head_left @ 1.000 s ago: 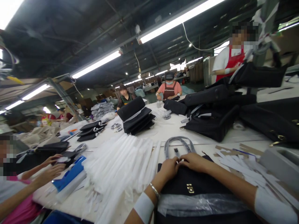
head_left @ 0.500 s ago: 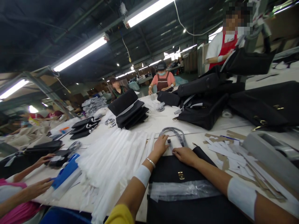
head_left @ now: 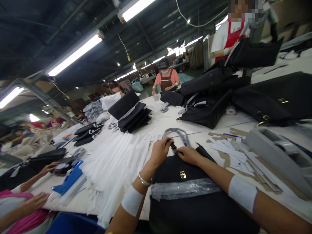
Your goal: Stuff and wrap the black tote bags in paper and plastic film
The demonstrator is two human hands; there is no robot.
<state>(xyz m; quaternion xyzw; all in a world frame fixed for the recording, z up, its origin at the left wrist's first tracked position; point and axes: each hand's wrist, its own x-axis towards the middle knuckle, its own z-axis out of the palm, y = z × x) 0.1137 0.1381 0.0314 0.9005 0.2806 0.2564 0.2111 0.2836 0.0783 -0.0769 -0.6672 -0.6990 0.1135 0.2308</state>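
Observation:
A black handbag (head_left: 195,201) with a gold clasp lies flat on the white table in front of me, a clear plastic strip across its middle. Its grey handles (head_left: 179,135) loop away from me on the table. My left hand (head_left: 159,152) is at the bag's top edge, fingers pinched on a small dark tab at the handle base. My right hand (head_left: 188,154) rests beside it on the bag's top edge, fingers curled against the same spot.
A heap of white foam sleeves (head_left: 117,169) lies to my left. Paper and cardboard strips (head_left: 231,152) and a grey tape dispenser (head_left: 275,149) sit on my right. Black bags (head_left: 207,110) are piled further back. A neighbour's hands (head_left: 48,169) work at far left beside a blue tool (head_left: 69,182).
The view tipped down and the bag slid closer. My left hand moved from the foam sleeves' edge to pinch the tab at the handle base. My right hand stayed on the bag's top edge.

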